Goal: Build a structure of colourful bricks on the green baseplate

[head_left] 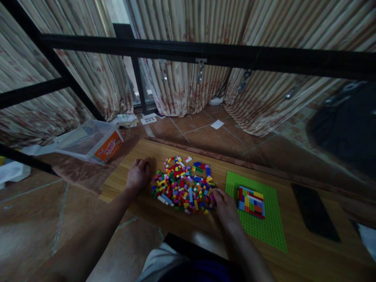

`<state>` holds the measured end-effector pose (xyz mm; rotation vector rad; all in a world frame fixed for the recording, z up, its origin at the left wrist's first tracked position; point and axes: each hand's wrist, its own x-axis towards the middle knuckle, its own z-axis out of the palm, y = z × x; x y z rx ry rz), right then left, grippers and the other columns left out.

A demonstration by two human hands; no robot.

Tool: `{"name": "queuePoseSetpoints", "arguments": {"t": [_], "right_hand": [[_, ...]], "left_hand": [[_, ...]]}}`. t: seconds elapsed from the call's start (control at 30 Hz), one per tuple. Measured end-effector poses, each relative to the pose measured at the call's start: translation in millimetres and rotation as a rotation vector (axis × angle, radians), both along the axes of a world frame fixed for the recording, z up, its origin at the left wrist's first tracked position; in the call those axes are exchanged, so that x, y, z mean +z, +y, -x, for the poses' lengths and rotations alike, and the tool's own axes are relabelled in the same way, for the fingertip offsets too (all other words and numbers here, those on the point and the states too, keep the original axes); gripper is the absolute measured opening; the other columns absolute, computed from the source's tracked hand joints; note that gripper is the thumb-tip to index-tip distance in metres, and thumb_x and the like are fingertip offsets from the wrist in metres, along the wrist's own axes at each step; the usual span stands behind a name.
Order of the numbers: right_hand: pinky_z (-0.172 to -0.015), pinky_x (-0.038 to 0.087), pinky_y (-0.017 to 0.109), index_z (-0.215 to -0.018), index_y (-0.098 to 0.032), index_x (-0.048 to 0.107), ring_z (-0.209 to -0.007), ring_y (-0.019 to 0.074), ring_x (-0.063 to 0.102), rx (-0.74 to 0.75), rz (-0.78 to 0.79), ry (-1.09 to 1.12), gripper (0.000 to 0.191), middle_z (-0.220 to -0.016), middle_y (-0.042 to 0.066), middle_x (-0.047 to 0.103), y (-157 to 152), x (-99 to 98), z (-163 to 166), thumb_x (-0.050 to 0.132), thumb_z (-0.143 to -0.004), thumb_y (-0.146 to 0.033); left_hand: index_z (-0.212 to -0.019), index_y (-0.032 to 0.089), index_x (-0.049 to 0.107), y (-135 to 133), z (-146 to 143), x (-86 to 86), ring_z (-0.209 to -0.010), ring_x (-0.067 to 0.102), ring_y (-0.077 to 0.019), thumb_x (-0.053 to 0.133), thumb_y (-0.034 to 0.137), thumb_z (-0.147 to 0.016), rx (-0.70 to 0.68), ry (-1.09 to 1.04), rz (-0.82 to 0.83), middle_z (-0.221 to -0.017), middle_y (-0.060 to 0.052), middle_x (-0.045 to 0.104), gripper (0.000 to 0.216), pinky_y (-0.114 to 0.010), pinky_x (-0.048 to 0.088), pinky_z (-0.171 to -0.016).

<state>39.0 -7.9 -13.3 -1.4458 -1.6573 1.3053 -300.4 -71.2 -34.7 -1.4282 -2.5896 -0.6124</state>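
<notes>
A loose pile of small, many-coloured toy bricks (182,184) lies spread on the wooden table. My left hand (139,175) rests on the wood just left of the pile, its fingers curled in; no brick shows in it. At the pile's right edge, the fingertips of my right hand (225,205) are pinched together at a purple-pink toy brick (212,199). Right of that hand lies a green studded baseplate (268,231). On it stands a low, roughly square build of bricks (251,201) with red, blue, yellow, white and orange pieces.
A dark flat slab, perhaps a phone or tablet (315,211), lies on the table (123,176) right of the baseplate. A clear plastic box (88,141) with an orange label stands on the tiled floor at left. Black metal bars (176,49) and striped curtains (188,86) are beyond.
</notes>
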Motion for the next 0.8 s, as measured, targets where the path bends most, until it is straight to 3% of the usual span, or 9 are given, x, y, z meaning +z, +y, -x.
{"name": "queuePoseSetpoints", "arguments": {"t": [0.2, 0.33, 0.5, 0.6, 0.8], "right_hand": [[-0.073, 0.045, 0.033, -0.092, -0.022, 0.071, -0.079, 0.0216, 0.066, 0.104, -0.109, -0.165, 0.036, -0.084, 0.004, 0.073, 10, 7.1, 1, 0.047, -0.088, -0.049], [-0.071, 0.045, 0.032, -0.091, -0.023, 0.072, -0.076, 0.0207, 0.065, 0.132, -0.097, -0.161, 0.04, -0.079, 0.003, 0.072, 11, 10.8, -1, 0.044, -0.09, -0.051], [-0.058, 0.042, 0.028, -0.083, -0.021, 0.073, -0.059, 0.0173, 0.058, 0.121, 0.044, -0.055, 0.045, -0.062, 0.0, 0.064, 11, 4.5, -7, 0.047, -0.088, -0.058], [-0.054, 0.041, 0.027, -0.085, -0.02, 0.072, -0.055, 0.0156, 0.056, 0.101, 0.116, 0.008, 0.042, -0.063, 0.0, 0.064, 11, 1.1, -9, 0.053, -0.084, -0.057], [-0.061, 0.046, 0.029, -0.084, -0.019, 0.068, -0.063, 0.0173, 0.06, -0.027, 0.133, 0.226, 0.038, -0.072, 0.002, 0.069, 7, 5.1, -16, 0.075, -0.067, -0.052]], "left_hand": [[-0.105, 0.019, 0.066, 0, 0, 0.0, -0.098, 0.062, -0.0237, 0.043, 0.028, -0.088, 0.005, 0.01, 0.011, -0.105, -0.01, 0.064, 0.03, -0.032, 0.049, -0.084], [-0.106, 0.019, 0.066, 1, 0, 0.2, -0.099, 0.062, -0.0235, 0.043, 0.027, -0.088, -0.01, 0.012, 0.005, -0.104, -0.01, 0.064, 0.03, -0.032, 0.049, -0.086], [-0.105, 0.019, 0.066, 0, -1, 0.9, -0.097, 0.062, -0.0232, 0.042, 0.028, -0.089, 0.003, 0.013, 0.004, -0.105, -0.01, 0.064, 0.03, -0.032, 0.049, -0.084], [-0.104, 0.019, 0.066, 0, -1, 1.5, -0.096, 0.062, -0.0233, 0.043, 0.028, -0.088, 0.008, 0.019, 0.003, -0.105, -0.01, 0.064, 0.03, -0.032, 0.049, -0.083], [-0.106, 0.018, 0.066, 0, 1, 1.6, -0.094, 0.062, -0.0223, 0.041, 0.03, -0.089, -0.001, 0.033, 0.022, -0.106, -0.01, 0.064, 0.033, -0.031, 0.048, -0.08]]}}
